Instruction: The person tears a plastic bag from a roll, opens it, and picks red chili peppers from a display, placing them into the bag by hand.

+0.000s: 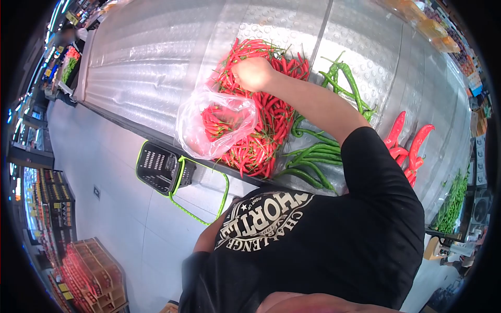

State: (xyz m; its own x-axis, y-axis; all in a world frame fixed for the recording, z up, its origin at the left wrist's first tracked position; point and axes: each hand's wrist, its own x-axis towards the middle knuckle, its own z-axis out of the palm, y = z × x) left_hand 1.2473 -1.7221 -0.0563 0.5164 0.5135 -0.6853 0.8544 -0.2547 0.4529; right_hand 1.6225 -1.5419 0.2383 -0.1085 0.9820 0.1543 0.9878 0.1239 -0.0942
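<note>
My right hand (253, 73) reaches across to the upper part of a heap of red chili peppers (274, 112). Its fingers curl down among the peppers, and their tips are hidden. Just below this hand lies an open clear plastic bag (190, 122) with several red chili peppers inside, resting on the left side of the heap. Of my left arm only the forearm shows, beside the black shirt; my left hand is out of sight. Long green peppers (313, 156) lie right of the heap, under and beside my right arm.
A dark shopping basket (156, 167) with a green rim and handle stands below the display edge. Larger red peppers (412, 148) and a pile of thin green peppers (451, 206) are at the right. Stocked wooden shelving (96, 271) stands at lower left; a person is far off at upper left.
</note>
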